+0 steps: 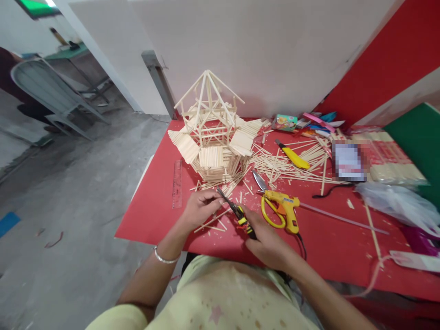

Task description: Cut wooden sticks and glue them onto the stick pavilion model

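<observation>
In the head view, my right hand (266, 236) is closed round black-and-yellow pliers (241, 219) with long, dark, narrow jaws. The jaws point up and left, towards my left hand (202, 210). My left thumb and fingers are pinched together beside the jaw tips; whatever lies between them is too small to make out. Just beyond both hands stands a model house of thin wooden sticks (211, 158), with an open, pointed roof frame and slatted side panels. Loose sticks and small offcuts lie under and around my hands.
Right of my hands lie a yellow glue gun (283, 206), yellow-handled scissors (270, 215) and a yellow cutter knife (294, 156). A clear ruler (177, 183) is at the left. Stick packs (395, 158) and a plastic bag (398, 204) crowd the right side. A wall (275, 59) rises behind.
</observation>
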Tool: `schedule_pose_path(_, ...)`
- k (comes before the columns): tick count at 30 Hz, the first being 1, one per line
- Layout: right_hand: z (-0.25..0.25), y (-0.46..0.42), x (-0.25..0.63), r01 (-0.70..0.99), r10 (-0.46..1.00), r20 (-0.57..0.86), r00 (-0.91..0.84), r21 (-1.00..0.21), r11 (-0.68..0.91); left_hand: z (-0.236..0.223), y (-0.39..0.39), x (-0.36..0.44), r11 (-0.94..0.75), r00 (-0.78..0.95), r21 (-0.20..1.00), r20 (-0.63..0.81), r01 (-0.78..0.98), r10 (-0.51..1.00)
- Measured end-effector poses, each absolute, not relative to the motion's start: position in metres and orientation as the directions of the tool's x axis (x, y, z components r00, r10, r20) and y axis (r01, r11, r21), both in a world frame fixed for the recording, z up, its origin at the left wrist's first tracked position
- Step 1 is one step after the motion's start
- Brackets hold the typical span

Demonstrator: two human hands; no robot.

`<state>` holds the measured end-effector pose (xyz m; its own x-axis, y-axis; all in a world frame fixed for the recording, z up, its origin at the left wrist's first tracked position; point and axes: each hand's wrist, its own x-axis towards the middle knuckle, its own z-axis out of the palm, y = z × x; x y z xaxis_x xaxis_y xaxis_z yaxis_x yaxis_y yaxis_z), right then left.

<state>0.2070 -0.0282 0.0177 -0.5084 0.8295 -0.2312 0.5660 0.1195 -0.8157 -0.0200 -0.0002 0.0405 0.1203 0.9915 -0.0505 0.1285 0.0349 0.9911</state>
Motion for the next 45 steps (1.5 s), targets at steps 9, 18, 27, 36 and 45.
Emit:
schedule_pose_path(9, 0.008, -0.03, 0.198, 0.556, 0.891, -0.13, -0.435, -0.817, 0.152, 0.042, -0.01, -0.015, 0.014, 0.121, 0.978, -0.039, 0.207, 0.992)
schedule_pose_path(18, 0.003, -0.034, 0.207, 0.545, 0.862, -0.095, -0.498, -0.808, 0.225, 0.028, -0.026, -0.018, 0.154, 0.144, 0.983, -0.167, 0.097, 0.975)
schedule_pose_path(27, -0.004, -0.043, 0.203, 0.575, 0.855, -0.076, -0.512, -0.77, 0.276, 0.021, -0.039, -0.022, 0.297, 0.193, 0.946, -0.271, -0.126, 0.943)
schedule_pose_path(36, -0.012, -0.051, 0.208, 0.531, 0.795, 0.007, -0.606, -0.741, 0.412, 0.005, -0.057, -0.033, 0.526, 0.402, 0.715, -0.36, -0.462, 0.842)
schedule_pose_path(45, -0.01, -0.058, 0.199, 0.558, 0.799, -0.058, -0.599, -0.745, 0.365, 0.0, -0.062, -0.031, 0.602, 0.494, 0.543, -0.35, -0.585, 0.796)
